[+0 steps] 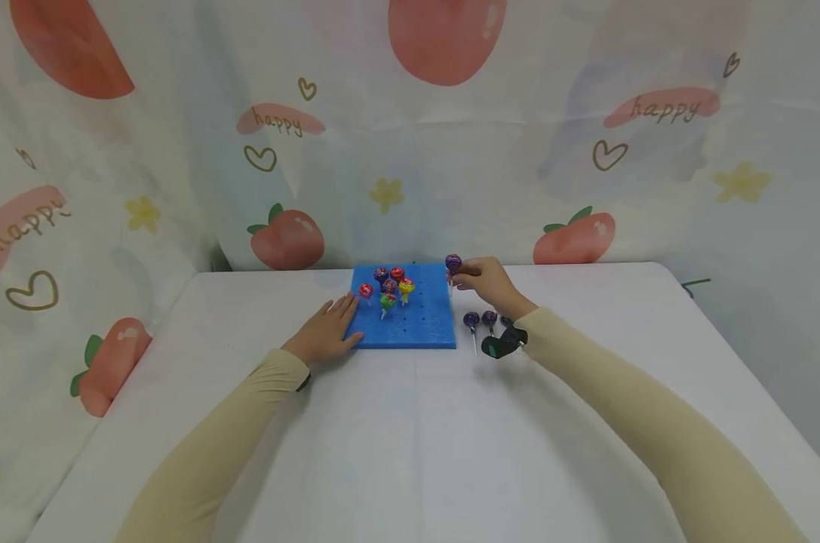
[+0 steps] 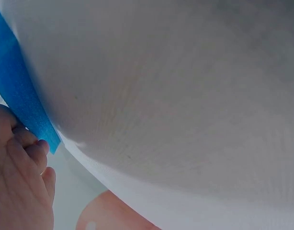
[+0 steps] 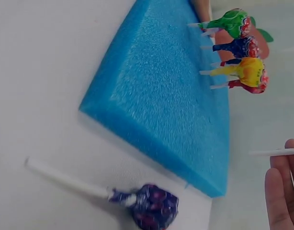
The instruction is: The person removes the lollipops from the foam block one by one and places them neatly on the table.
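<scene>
- Pale printed curtain [image 1: 477, 166] behind and along the left, softly creased.
- Its print: pink peaches [image 1: 287, 240] with green leaves, outlined hearts [image 1: 260, 158], yellow flowers [image 1: 386, 195], "happy" lettering [image 1: 278, 121] on pink strokes.
- White table [image 1: 382, 437], far right corner rounded.
- Soft light, faint shadows on the tabletop.

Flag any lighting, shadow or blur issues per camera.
Head: dim, fairly even light, soft shadows beneath both sleeves on the white tabletop. Left wrist: broad grey shade over most of the tabletop, brighter strip along its edge. Right wrist: pale sheen on the blue foam board, hazy backdrop, lollipop lying nearest the camera slightly soft.
</scene>
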